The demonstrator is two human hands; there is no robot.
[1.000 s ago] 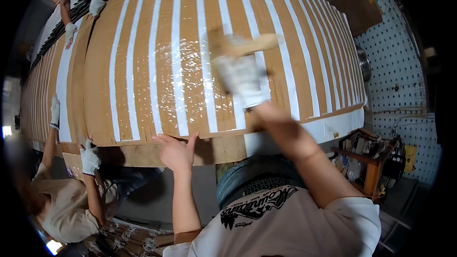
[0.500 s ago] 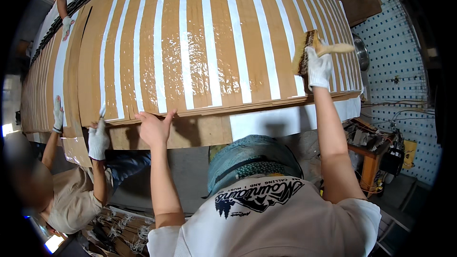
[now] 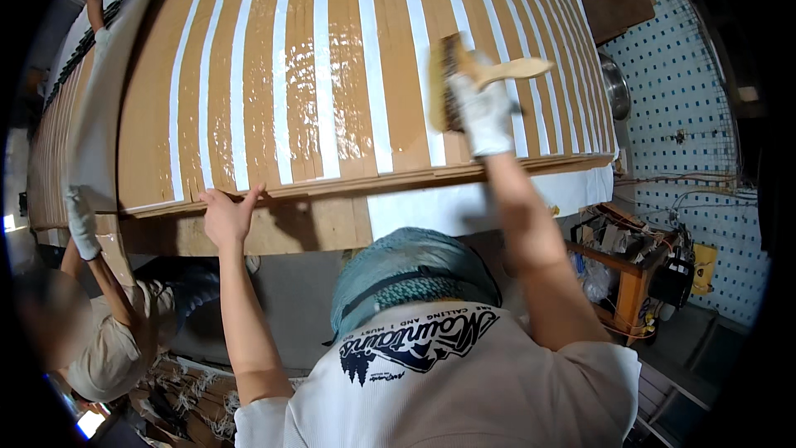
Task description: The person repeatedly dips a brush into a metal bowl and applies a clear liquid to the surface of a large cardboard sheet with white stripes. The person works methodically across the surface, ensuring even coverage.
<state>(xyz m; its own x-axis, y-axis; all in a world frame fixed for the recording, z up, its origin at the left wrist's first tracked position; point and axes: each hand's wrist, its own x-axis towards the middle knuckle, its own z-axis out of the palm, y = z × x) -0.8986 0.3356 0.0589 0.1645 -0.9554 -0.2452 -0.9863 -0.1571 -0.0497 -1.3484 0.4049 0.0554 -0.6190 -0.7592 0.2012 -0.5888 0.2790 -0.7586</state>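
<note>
Half a second on, the gloved right hand (image 3: 485,112), gripping the brush (image 3: 464,79), had swept leftward over the striped panel (image 3: 274,75), spreading glossy coating, while the bare left hand (image 3: 228,216) lay flat at its edge.

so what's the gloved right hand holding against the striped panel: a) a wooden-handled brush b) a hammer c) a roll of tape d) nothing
a: the right hand, in a white glove, grips a wooden-handled brush pressed to the glossy brown-and-white striped panel, while the bare left hand rests on the panel's lower edge.
</note>
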